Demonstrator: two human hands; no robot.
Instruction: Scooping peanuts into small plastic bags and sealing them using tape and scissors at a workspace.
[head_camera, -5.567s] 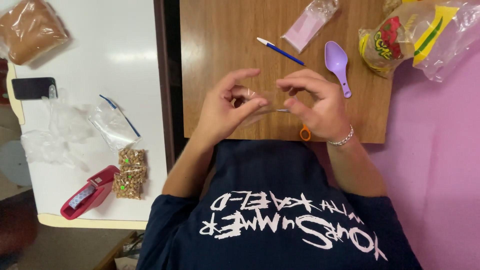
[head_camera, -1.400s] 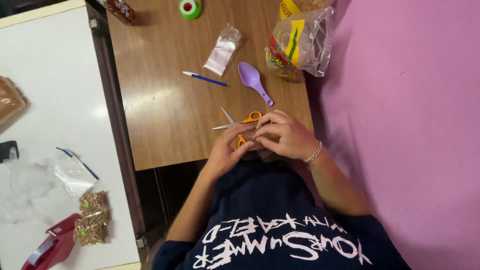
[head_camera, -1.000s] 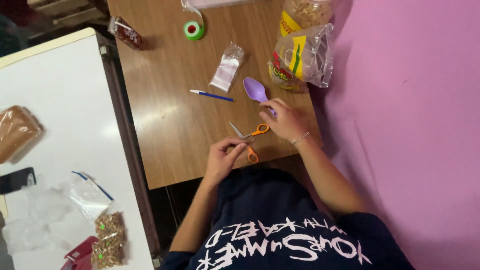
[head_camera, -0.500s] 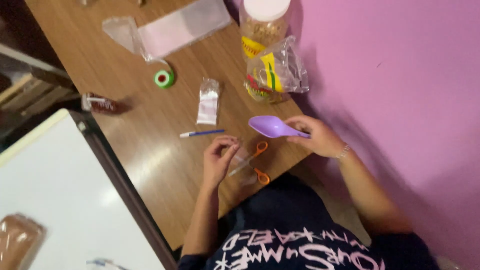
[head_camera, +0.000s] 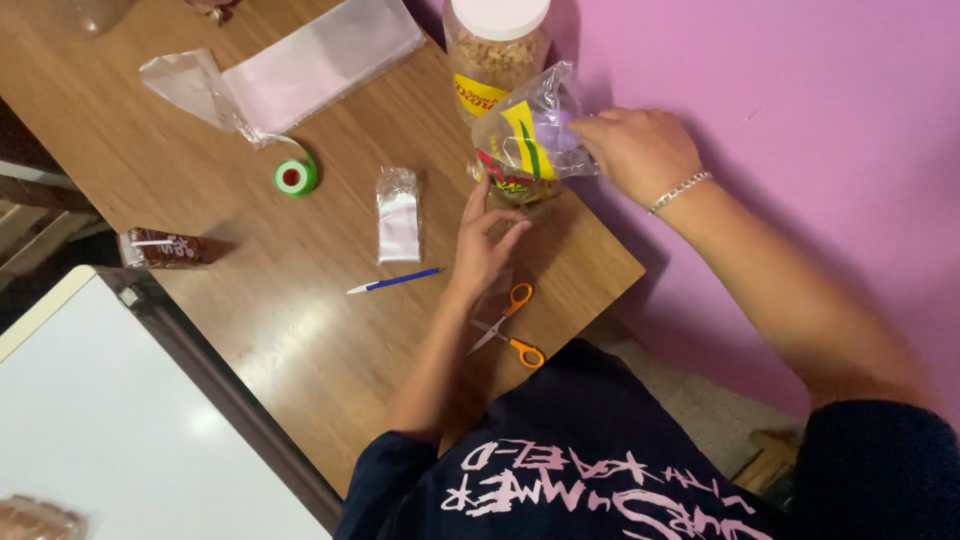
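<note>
Both hands at a clear snack bag by the table's far right edge.

The right hand (head_camera: 638, 152) reaches into the open mouth of the clear printed bag (head_camera: 525, 150), fingers closed inside it around something purple and hard to make out. The left hand (head_camera: 484, 243) lies open, fingertips touching the bag's base. The bag leans against a white-lidded jar (head_camera: 496, 50). Orange-handled scissors (head_camera: 510, 327) lie open near the table's (head_camera: 300, 330) near edge, a blue pen (head_camera: 395, 281) just beside the left wrist.

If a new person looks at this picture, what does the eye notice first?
First, the right hand reaching into a clear snack bag at the table's far edge, by the pink wall. The left hand steadies the bag's base. Orange scissors lie open near the body.
</note>
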